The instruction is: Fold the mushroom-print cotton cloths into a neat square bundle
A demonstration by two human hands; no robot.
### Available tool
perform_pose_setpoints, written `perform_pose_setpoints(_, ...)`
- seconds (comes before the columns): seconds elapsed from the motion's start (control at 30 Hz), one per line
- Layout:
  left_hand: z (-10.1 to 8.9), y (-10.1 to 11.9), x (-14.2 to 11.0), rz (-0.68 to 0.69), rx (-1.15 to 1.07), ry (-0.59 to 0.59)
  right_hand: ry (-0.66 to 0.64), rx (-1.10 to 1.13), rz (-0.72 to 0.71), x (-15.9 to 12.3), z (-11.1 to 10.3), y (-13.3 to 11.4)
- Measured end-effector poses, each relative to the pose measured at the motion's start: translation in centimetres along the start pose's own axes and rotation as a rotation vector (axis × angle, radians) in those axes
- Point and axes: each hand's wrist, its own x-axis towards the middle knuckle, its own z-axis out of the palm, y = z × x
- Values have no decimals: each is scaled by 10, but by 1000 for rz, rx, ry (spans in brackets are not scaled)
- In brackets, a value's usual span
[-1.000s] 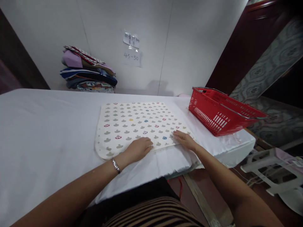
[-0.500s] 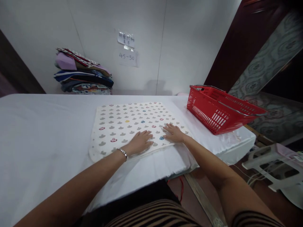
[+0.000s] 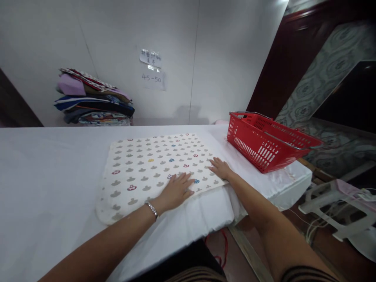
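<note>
A cream cloth (image 3: 158, 152) printed with grey mushroom shapes and a few red, blue and yellow ones lies spread on the white-covered table (image 3: 53, 176). My left hand (image 3: 175, 191), with a bracelet at its wrist, rests flat near the cloth's front edge, fingers stretched out. Farther right, my right hand (image 3: 221, 168) lies on the cloth's right edge with its fingers apart. Neither hand grips anything. The cloth's front left corner is rounded and lies flat.
A red plastic basket (image 3: 264, 143) with metal handles stands at the table's right end. Folded fabrics are piled in a stack (image 3: 94, 98) against the wall at back left. Paper signs (image 3: 152, 80) hang on the wall. A white plastic stool (image 3: 342, 207) stands on the floor at right.
My right hand has slid to the right along the cloth, out to its right edge. My left hand still lies near the front edge. The camera view has shifted slightly.
</note>
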Motion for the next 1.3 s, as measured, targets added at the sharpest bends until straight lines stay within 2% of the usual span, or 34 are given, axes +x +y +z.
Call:
perform_pose_setpoints(0.07,4,2,0,37,-19,-15,-12,10,-11,2,0,5)
perform_pose_setpoints(0.37,6,-2,3,12,-88,-49,-18,80,75,10,-7,23)
perform_pose_setpoints(0.47,5,-3,3,-12,-117,-49,33,132,99,4,-11,20)
perform_pose_setpoints(0.53,1,0,2,-42,-150,-17,131,186,107,-7,-11,15)
perform_pose_setpoints(0.6,-5,7,1,-47,-186,55,237,315,56,-26,-10,9)
perform_pose_setpoints(0.7,-12,23,1,19,-197,149,318,527,-135,-59,-3,-1)
perform_pose_setpoints(0.77,-13,34,3,48,-143,153,325,514,-276,-78,2,-6)
perform_pose_setpoints(0.9,-8,44,9,10,-43,119,324,296,-471,-98,9,-12)
perform_pose_setpoints(1.03,-6,42,13,-17,-101,106,364,220,-511,-97,13,-15)
perform_pose_setpoints(1.3,-1,40,9,-78,-158,177,471,170,-439,-91,19,-22)
